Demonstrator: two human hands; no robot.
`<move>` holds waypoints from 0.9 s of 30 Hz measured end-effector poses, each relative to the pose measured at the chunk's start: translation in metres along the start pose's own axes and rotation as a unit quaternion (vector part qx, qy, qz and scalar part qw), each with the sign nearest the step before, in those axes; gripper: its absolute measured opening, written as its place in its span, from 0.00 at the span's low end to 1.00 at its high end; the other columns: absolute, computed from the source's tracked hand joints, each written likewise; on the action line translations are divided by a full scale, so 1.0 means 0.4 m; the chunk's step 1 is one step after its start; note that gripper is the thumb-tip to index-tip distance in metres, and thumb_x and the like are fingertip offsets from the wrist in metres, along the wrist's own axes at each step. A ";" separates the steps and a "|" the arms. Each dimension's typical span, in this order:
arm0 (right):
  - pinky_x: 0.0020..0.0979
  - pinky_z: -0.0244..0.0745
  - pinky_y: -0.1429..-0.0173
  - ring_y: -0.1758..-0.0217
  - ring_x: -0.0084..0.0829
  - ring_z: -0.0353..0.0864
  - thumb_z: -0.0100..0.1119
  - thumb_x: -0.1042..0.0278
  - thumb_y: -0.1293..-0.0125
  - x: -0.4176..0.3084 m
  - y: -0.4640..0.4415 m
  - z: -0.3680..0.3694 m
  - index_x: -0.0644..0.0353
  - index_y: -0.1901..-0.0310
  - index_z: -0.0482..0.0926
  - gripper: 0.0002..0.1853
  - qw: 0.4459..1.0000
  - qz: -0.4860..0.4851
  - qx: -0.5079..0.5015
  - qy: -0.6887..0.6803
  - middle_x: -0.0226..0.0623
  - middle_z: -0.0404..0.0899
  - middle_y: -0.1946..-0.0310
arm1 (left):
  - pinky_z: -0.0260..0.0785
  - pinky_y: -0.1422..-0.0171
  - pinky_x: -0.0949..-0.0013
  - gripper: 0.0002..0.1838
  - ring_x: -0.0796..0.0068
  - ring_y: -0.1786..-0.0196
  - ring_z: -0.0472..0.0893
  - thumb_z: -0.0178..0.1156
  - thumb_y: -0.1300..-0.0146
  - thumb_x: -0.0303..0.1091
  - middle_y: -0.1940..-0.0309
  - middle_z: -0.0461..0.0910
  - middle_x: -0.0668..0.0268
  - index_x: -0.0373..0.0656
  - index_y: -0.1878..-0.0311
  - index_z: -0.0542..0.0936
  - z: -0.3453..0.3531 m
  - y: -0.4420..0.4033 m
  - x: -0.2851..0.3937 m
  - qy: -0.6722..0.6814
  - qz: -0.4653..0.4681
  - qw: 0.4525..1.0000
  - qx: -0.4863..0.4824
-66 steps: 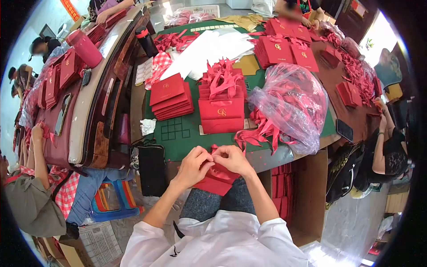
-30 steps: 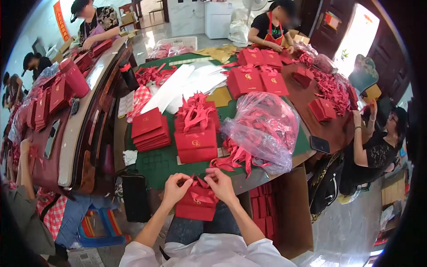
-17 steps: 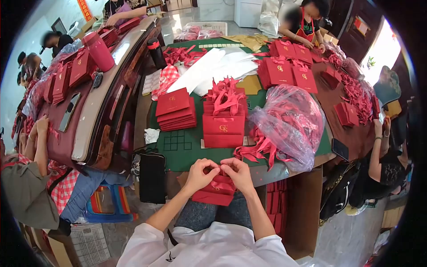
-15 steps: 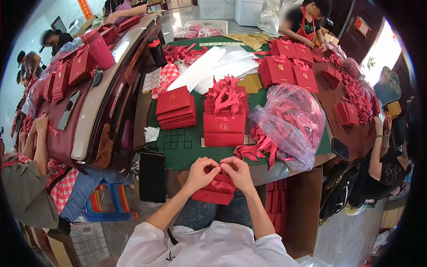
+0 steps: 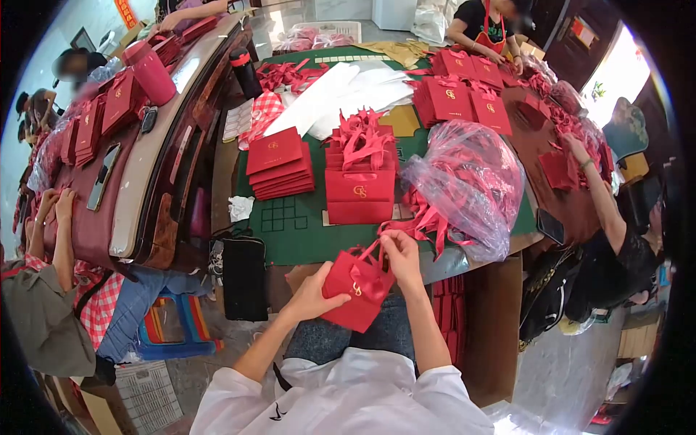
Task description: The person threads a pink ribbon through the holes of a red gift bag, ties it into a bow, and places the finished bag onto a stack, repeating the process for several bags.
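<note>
Red bag point(image 5: 360, 293), between both hands point(image 5: 313, 296) point(image 5: 403, 259), above lap point(image 5: 317, 339)

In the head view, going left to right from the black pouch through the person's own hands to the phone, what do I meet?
Black pouch, left hand, small red bag, right hand, clear plastic bag, phone.

Daylight glared white through the doorway point(image 5: 620, 76); the worktop point(image 5: 312, 243) was evenly bright; reflections paled the floor point(image 5: 562, 362) at lower right; fisheye distortion bowed the edges, corners black.
</note>
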State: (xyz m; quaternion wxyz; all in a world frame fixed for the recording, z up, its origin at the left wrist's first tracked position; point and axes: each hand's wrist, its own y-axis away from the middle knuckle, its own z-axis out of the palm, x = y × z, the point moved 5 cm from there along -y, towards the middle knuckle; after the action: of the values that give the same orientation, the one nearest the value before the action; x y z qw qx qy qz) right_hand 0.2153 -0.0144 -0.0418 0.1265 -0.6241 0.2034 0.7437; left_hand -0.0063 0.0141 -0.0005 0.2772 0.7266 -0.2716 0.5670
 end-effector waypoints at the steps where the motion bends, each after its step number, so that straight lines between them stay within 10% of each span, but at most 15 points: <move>1: 0.19 0.69 0.63 0.68 0.12 0.74 0.62 0.69 0.28 -0.014 -0.009 -0.009 0.62 0.56 0.81 0.06 0.999 -0.028 0.032 0.011 0.22 0.79 0.69 | 0.72 0.35 0.66 0.37 0.71 0.40 0.78 0.75 0.44 0.33 0.44 0.79 0.55 0.33 0.34 0.68 0.001 0.015 0.013 -0.016 -0.015 0.999 -0.030; 15: 0.18 0.70 0.64 0.68 0.15 0.75 0.59 0.64 0.26 -0.066 0.020 -0.019 0.63 0.53 0.81 0.11 0.990 -0.111 0.092 0.012 0.25 0.80 0.67 | 0.69 0.33 0.68 0.36 0.75 0.39 0.76 0.72 0.41 0.29 0.42 0.78 0.63 0.34 0.31 0.67 -0.049 0.083 0.040 0.088 -0.020 0.996 0.012; 21: 0.36 0.71 0.33 0.39 0.31 0.79 0.37 0.32 0.23 -0.053 0.061 0.073 0.62 0.37 0.77 0.38 0.954 0.208 -0.202 -0.073 0.42 0.81 0.41 | 0.68 0.32 0.67 0.35 0.75 0.39 0.76 0.70 0.39 0.26 0.41 0.78 0.63 0.35 0.30 0.66 -0.088 0.020 0.081 0.137 0.002 0.990 0.043; 27: 0.38 0.72 0.31 0.40 0.35 0.81 0.47 0.47 0.22 -0.146 -0.082 0.085 0.65 0.36 0.73 0.28 0.930 0.133 -0.293 -0.179 0.41 0.80 0.41 | 0.70 0.35 0.68 0.29 0.75 0.41 0.77 0.67 0.35 0.28 0.44 0.79 0.63 0.36 0.33 0.68 -0.087 -0.047 0.099 0.041 0.077 0.996 -0.001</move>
State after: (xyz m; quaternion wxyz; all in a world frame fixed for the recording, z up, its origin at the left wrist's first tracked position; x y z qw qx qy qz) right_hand 0.2111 0.0342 0.0152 -0.1276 -0.4568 0.0314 0.8798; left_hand -0.0080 0.0489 0.0434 0.2441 0.6797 -0.3156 0.6154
